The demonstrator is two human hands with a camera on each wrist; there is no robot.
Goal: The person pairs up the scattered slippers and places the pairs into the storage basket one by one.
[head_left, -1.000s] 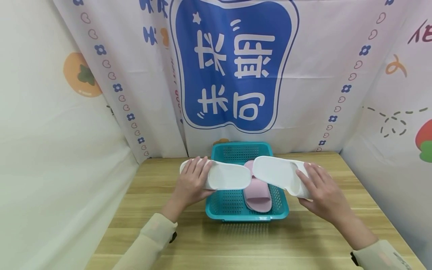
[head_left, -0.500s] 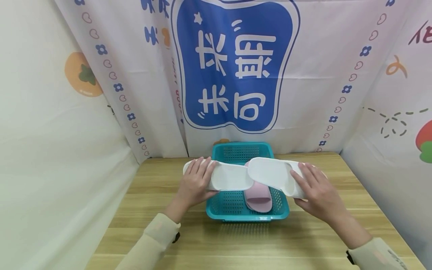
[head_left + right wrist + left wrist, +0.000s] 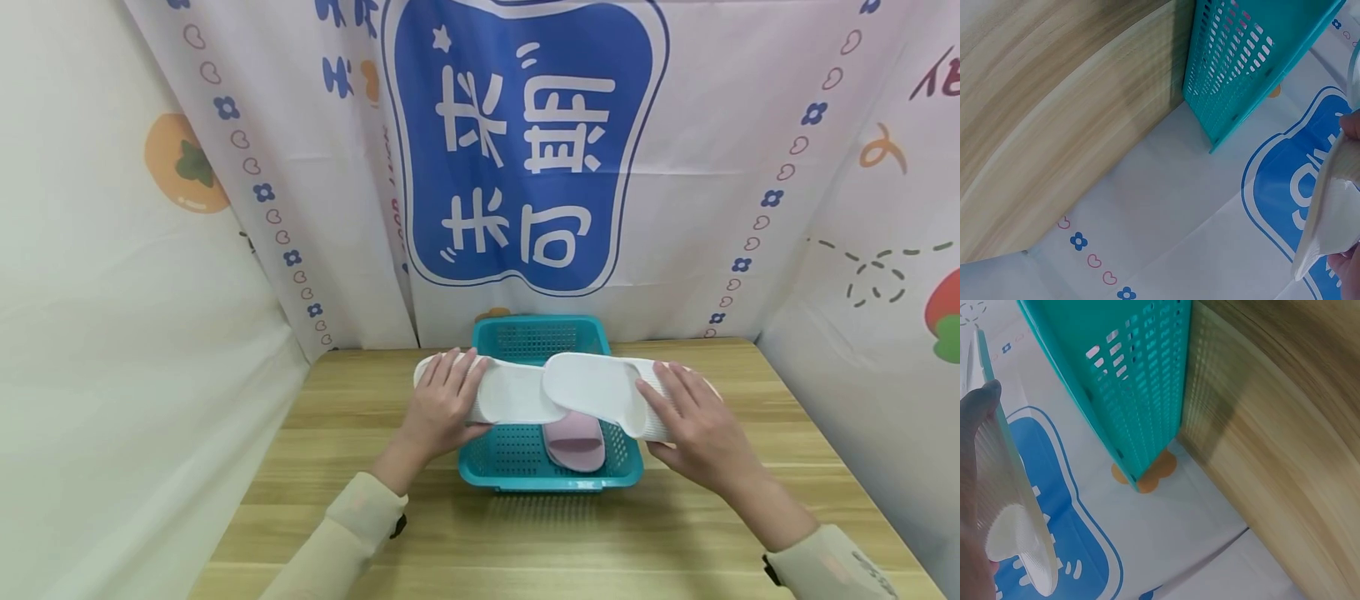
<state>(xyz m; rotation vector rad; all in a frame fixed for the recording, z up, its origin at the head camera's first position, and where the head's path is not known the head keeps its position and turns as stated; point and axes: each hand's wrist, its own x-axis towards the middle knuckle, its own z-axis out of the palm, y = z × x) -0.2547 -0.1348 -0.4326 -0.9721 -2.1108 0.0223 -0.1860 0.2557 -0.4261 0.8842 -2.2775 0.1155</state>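
Each hand holds a white slipper by its strap end, the two soles pointing toward each other above the basket. My left hand (image 3: 444,408) grips the left white slipper (image 3: 513,396), fingers over the top and thumb below. My right hand (image 3: 697,433) has the right white slipper (image 3: 588,385) in the same hold. In the head view the right slipper's end overlaps the left one's. Below them a pink slipper (image 3: 573,442) lies in the teal basket (image 3: 547,483), its far part hidden behind the white pair. The left wrist view shows the left slipper (image 3: 1016,506) raised beside the basket.
The basket stands on a wooden table (image 3: 360,458), near its back edge. Behind rises a white printed cloth (image 3: 337,208) with a blue sign; more cloth hangs at the left and right sides.
Both hands have moved toward each other, the right one further. The white slippers, apart or just meeting before, now overlap more, covering more of the pink slipper.
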